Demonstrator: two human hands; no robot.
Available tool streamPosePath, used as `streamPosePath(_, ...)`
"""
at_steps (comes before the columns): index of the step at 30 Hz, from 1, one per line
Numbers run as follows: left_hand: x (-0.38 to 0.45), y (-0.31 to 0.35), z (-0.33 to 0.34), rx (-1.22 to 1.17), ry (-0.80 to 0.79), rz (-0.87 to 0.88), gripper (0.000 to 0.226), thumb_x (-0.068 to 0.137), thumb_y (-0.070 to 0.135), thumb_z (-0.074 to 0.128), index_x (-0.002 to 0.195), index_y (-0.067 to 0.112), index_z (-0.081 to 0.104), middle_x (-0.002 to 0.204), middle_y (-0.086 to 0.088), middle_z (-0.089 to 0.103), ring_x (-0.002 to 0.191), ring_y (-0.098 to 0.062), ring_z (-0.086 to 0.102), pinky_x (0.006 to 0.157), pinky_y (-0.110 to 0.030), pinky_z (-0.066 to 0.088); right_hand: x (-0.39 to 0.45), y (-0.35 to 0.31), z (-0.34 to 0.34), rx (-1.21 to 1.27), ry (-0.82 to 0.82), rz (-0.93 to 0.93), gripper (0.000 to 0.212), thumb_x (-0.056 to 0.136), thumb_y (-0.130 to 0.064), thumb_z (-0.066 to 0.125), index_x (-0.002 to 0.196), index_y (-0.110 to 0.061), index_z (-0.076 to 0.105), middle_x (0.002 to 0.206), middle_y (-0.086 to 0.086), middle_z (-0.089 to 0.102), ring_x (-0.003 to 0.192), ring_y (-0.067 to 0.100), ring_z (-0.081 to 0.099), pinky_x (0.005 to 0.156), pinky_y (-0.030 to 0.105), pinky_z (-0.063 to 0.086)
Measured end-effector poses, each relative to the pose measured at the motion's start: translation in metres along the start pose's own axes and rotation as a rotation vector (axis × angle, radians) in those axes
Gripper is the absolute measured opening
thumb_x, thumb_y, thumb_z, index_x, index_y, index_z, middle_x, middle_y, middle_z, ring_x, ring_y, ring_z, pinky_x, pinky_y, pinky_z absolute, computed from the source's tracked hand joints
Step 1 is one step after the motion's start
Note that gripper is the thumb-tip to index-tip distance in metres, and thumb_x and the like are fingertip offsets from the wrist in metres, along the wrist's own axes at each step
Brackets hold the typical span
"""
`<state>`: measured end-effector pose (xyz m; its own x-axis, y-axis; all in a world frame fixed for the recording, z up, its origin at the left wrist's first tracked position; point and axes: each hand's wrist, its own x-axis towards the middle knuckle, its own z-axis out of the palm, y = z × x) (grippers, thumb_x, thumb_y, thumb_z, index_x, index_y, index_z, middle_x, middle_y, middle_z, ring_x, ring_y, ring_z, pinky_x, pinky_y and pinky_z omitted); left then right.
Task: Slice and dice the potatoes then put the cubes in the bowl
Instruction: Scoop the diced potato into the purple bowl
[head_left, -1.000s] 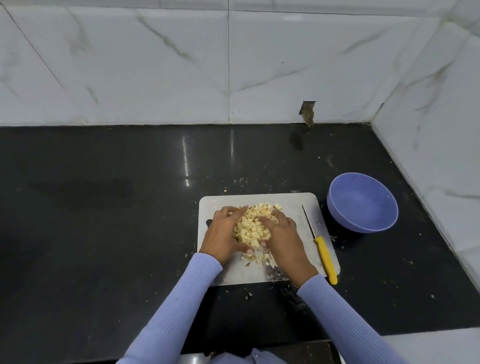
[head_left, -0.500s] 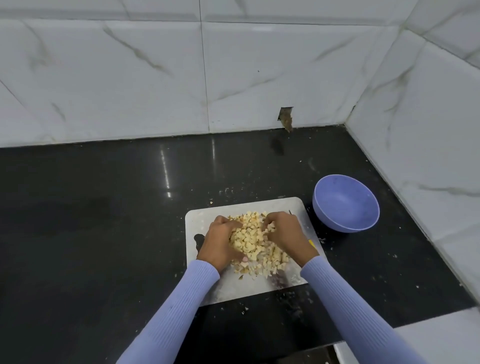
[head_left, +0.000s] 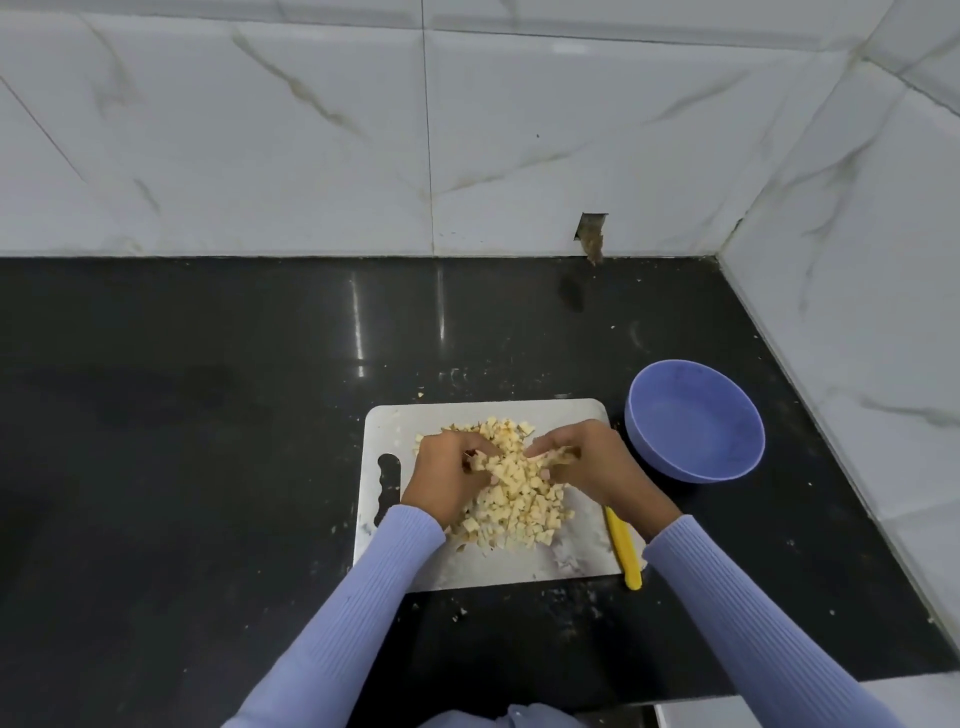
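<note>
From the head view, the pile of potato cubes (head_left: 511, 491) lies on the white cutting board (head_left: 524, 564), and both hands are dug into it from either side. The left hand (head_left: 447, 475) has its fingers curled around a clump at the pile's left edge, and the right hand (head_left: 587, 462) has its fingers curled on cubes at the upper right. Compared with a second ago, when the two hands lay flatter against the heap and pressed it together, the fingers have now closed in and the right hand has lifted slightly, so the gathering seems to be turning into a scoop. The cutting looks finished: the yellow-handled knife (head_left: 623, 545) lies set down along the board's right edge, partly hidden under the right wrist. The purple bowl (head_left: 693, 470) stands just beside the board's upper right corner and holds no cubes yet. Loose bits dot the black counter (head_left: 208, 441), so a full double handful may shed more on the way across.
</note>
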<state>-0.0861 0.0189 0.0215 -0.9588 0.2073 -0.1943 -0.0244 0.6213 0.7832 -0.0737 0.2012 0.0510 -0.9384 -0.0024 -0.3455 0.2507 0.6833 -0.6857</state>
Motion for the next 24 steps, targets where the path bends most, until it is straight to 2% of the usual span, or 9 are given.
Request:
streamPosePath(4,-0.001,0.003,-0.002,-0.132,-0.002,-0.075,0.042,0.072,0.001,0.079,0.108,0.018,0.070,0.108,0.001,0.066,0.091,-0.013,0.062,0.082,-0.021,0.050,-0.001,0.005,0.010,0.006,0.037,-0.078,0.045,0.069,-0.012,0.084,0.111,-0.018,0.069,0.127,-0.001,0.061,0.122,0.015,0.052,0.099,0.024,0.039)
streamPosePath(7,-0.002,0.003,-0.004,-0.174,0.015,-0.100,0.046,0.071,-0.006,0.076,0.111,0.015,0.068,0.103,-0.001,0.068,0.088,-0.012,0.065,0.079,-0.020,0.053,0.000,0.000,0.036,-0.111,-0.024,-0.096,0.086,0.068,-0.033,0.084,0.141,-0.026,0.040,0.155,0.004,0.024,0.143,0.025,0.021,0.114,0.037,0.023)
streamPosePath(9,-0.002,0.001,-0.005,-0.172,0.025,-0.106,0.047,0.074,-0.011,0.071,0.113,0.014,0.067,0.101,-0.003,0.068,0.087,-0.012,0.066,0.074,-0.014,0.053,0.003,-0.003,0.051,-0.236,-0.041,-0.085,0.097,0.072,-0.041,0.079,0.149,-0.035,0.020,0.159,0.004,0.003,0.146,0.030,0.002,0.117,0.050,0.014)
streamPosePath(11,-0.004,-0.001,-0.005,-0.168,0.031,-0.122,0.046,0.077,-0.013,0.064,0.113,0.016,0.066,0.097,-0.003,0.069,0.084,-0.009,0.066,0.068,-0.009,0.051,0.005,-0.005,0.060,-0.362,-0.038,-0.081,0.089,0.078,-0.041,0.073,0.148,-0.040,0.018,0.159,0.005,0.002,0.145,0.034,-0.001,0.115,0.054,0.014)
streamPosePath(14,-0.007,-0.005,-0.006,-0.138,0.056,-0.122,0.043,0.080,-0.012,0.062,0.110,0.017,0.067,0.090,0.001,0.070,0.081,-0.005,0.066,0.068,-0.006,0.049,0.003,-0.009,0.070,-0.472,0.038,-0.106,0.063,0.088,-0.029,0.065,0.143,-0.036,0.034,0.154,0.007,0.017,0.140,0.034,0.014,0.111,0.049,0.027)
streamPosePath(16,-0.009,-0.007,-0.006,-0.120,0.076,-0.107,0.041,0.079,-0.012,0.064,0.108,0.017,0.068,0.088,0.004,0.069,0.082,-0.006,0.066,0.074,-0.009,0.051,-0.001,-0.011,0.072,-0.551,0.108,-0.129,0.050,0.092,-0.012,0.055,0.137,-0.029,0.041,0.147,0.009,0.026,0.131,0.034,0.026,0.102,0.042,0.036)
streamPosePath(18,-0.010,-0.010,-0.008,-0.112,0.086,-0.081,0.040,0.078,-0.012,0.065,0.105,0.018,0.070,0.091,0.006,0.069,0.086,-0.006,0.066,0.082,-0.017,0.053,-0.002,-0.013,0.071,-0.593,0.148,-0.132,0.048,0.090,0.001,0.047,0.131,-0.024,0.045,0.137,0.010,0.033,0.120,0.034,0.034,0.089,0.037,0.042)
streamPosePath(21,-0.011,-0.012,-0.012,-0.131,0.073,-0.077,0.042,0.077,-0.013,0.065,0.103,0.020,0.071,0.094,0.007,0.068,0.086,-0.008,0.066,0.083,-0.021,0.053,0.008,-0.013,0.062,-0.603,0.142,-0.114,0.044,0.084,0.010,0.046,0.119,-0.017,0.052,0.123,0.011,0.040,0.107,0.034,0.041,0.073,0.031,0.040)
streamPosePath(24,-0.011,-0.014,-0.015,-0.171,0.043,-0.098,0.042,0.079,-0.014,0.064,0.104,0.018,0.069,0.093,0.002,0.068,0.086,-0.010,0.066,0.083,-0.023,0.055,0.025,-0.010,0.040,-0.421,0.071,-0.066,0.026,0.083,0.008,0.057,0.096,-0.014,0.064,0.110,0.009,0.055,0.103,0.030,0.055,0.070,0.026,0.037)
